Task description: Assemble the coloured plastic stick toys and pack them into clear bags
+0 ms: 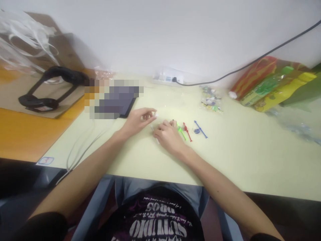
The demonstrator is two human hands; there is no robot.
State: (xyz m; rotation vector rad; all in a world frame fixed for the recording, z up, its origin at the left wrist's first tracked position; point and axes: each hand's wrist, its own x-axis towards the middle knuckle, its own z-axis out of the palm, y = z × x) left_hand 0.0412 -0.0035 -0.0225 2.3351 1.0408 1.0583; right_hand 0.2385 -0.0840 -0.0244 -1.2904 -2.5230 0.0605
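Soft even light, blurred, warped edges.

White print seen upside down on black shirt (157,221), not clearly read; sticker (45,160) left of it illegible.

A plain white wall (175,33) rises directly behind a pale yellow-green table (238,157), lit evenly and softly. To the left stands an orange wooden surface (22,134) bearing a sheet of brown cardboard (15,97). A white power strip (168,78) lies at the wall's foot — a dark cable (250,63) runs from it up toward the right. The floor is barely visible; under the table edge only a dark area shows, perhaps shadow.
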